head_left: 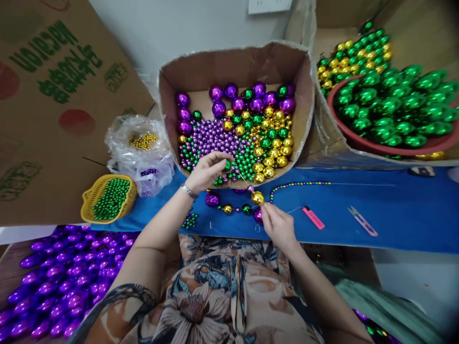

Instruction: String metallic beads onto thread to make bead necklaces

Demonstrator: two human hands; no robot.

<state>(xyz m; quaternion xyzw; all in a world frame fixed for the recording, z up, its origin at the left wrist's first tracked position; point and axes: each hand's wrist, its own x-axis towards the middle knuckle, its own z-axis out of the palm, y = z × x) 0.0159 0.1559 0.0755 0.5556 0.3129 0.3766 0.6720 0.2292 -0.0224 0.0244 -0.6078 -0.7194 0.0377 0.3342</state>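
My left hand (pixel 208 171) is over the front of a cardboard box of beads, its fingers closed around a green bead (pixel 227 165). A thin needle or wire (pixel 243 178) runs from near that bead down to a small purple bead and a gold bead (pixel 257 198). My right hand (pixel 278 224) pinches at the gold bead, just below it. Below and between my hands, a strung bead garland (pixel 227 209) of purple, gold and green beads lies on the blue cloth. Its thin section of small beads (pixel 301 184) stretches to the right, ending in a bare thread.
The open cardboard box (pixel 234 67) holds sorted beads. A yellow basket (pixel 134 197) of green beads and plastic bags (pixel 120 138) stand left. On the blue cloth (pixel 337 229) lie a pink tag-like piece (pixel 313 218) and thread snips (pixel 363 221). A red basin (pixel 390 149) of green beads is right.
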